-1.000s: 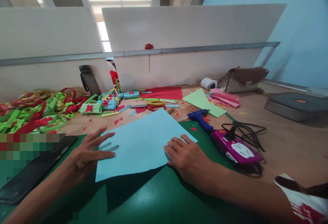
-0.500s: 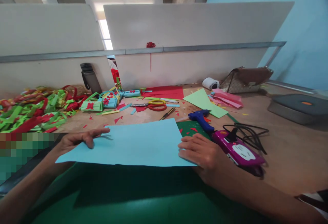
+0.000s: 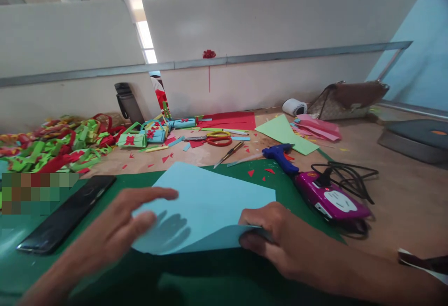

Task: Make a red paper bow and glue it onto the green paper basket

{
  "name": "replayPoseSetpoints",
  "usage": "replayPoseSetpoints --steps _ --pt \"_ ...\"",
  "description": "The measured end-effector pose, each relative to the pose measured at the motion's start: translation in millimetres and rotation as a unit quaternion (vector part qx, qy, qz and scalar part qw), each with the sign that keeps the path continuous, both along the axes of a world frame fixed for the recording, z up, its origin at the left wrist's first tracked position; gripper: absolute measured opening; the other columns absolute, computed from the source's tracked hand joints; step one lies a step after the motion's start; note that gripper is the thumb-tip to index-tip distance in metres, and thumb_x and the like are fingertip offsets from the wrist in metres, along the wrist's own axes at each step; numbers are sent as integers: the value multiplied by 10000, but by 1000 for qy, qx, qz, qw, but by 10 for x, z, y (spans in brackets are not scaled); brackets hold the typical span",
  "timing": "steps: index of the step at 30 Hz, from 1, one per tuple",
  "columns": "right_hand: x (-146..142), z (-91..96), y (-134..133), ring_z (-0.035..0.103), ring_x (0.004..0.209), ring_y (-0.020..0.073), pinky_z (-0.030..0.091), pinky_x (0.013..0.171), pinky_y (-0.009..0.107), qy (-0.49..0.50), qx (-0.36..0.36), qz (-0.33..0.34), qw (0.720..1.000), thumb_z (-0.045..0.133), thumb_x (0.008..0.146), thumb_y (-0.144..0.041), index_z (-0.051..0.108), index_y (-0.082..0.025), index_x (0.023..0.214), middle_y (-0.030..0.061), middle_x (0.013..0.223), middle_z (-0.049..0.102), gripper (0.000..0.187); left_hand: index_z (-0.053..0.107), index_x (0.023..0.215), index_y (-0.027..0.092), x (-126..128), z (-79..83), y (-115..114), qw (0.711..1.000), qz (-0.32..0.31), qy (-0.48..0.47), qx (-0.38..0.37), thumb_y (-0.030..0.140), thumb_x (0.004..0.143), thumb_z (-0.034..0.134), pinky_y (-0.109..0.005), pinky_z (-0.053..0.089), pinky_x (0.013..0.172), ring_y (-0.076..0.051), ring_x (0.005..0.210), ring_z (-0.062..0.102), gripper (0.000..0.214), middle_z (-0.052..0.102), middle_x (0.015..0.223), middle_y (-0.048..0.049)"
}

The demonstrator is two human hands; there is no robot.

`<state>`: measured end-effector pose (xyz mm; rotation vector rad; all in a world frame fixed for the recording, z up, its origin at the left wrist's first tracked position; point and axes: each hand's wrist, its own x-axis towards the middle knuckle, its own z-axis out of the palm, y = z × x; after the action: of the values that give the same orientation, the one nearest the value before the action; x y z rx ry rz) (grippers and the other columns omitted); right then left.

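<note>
A light blue paper sheet (image 3: 206, 198) lies on a dark green cutting mat (image 3: 224, 278), its near edge curled up and over. My right hand (image 3: 276, 240) pinches that near right edge of the sheet. My left hand (image 3: 122, 229) hovers over the sheet's left corner, fingers stretched out and apart, holding nothing and casting a shadow on the paper.
A black phone (image 3: 66, 215) lies on the mat at left. A blue glue gun (image 3: 280, 156), a purple power strip (image 3: 331, 198) with black cable, scissors (image 3: 215, 139), a craft knife (image 3: 229, 153), coloured paper sheets, paper baskets (image 3: 140, 135) and a pile of strips (image 3: 45, 145) cover the wooden table.
The blue sheet has turned and its near edge is now folded up under my right hand. My left hand has let go of the left edge and lifted above it.
</note>
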<state>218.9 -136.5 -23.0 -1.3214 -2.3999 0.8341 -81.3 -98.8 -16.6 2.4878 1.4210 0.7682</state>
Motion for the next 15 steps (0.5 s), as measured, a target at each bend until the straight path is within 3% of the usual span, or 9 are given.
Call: replayPoseSetpoints --steps 3,5,6,8,10,12,15 --pt "19 -50 45 448 574 84 334 524 201 15 7 -18 1000 509 883 -230 470 -193 675 -51 635 526 215 649 1087 270 191 -115 -83 985 -151 87 -19 515 779 635 -259 529 754 -232 956 660 394 701 1078 -31" --pt "52 -145 19 495 596 99 365 547 218 20 60 -4 998 523 877 -234 520 -189 724 -31 667 577 159 671 915 256 312 -192 -97 968 -215 132 -14 318 865 567 -230 523 709 -180 842 674 131 717 970 -18" --pt "71 -201 -9 524 620 115 388 569 234 24 109 18 994 523 870 -221 547 -182 764 -9 695 606 116 664 845 250 352 -239 -100 962 -234 140 10 247 897 496 -223 519 680 -165 802 672 175 717 926 -16" --pt "112 -307 -83 568 678 153 431 635 283 24 239 81 967 476 865 -161 576 -162 849 46 750 646 101 647 831 237 369 -351 -108 953 -249 153 75 171 910 400 -253 523 677 -185 830 666 267 709 941 -37" --pt "153 -389 -150 587 707 176 453 688 328 10 344 124 931 409 867 -104 576 -154 904 79 763 658 177 636 938 235 305 -469 -122 940 -260 170 138 155 901 392 -301 532 712 -223 915 655 259 695 1028 -62" --pt "193 -445 -185 594 713 181 461 704 345 -5 387 130 913 381 867 -80 562 -154 931 84 761 660 206 611 1063 234 208 -562 -136 925 -271 193 182 167 893 423 -324 537 738 -253 998 635 261 673 1116 -81" --pt "242 -500 -175 593 713 187 458 675 346 -8 402 102 910 414 852 -100 536 -152 934 80 770 645 156 589 1129 236 116 -615 -140 915 -277 215 200 160 889 430 -322 543 728 -266 1045 622 297 657 1165 -85"
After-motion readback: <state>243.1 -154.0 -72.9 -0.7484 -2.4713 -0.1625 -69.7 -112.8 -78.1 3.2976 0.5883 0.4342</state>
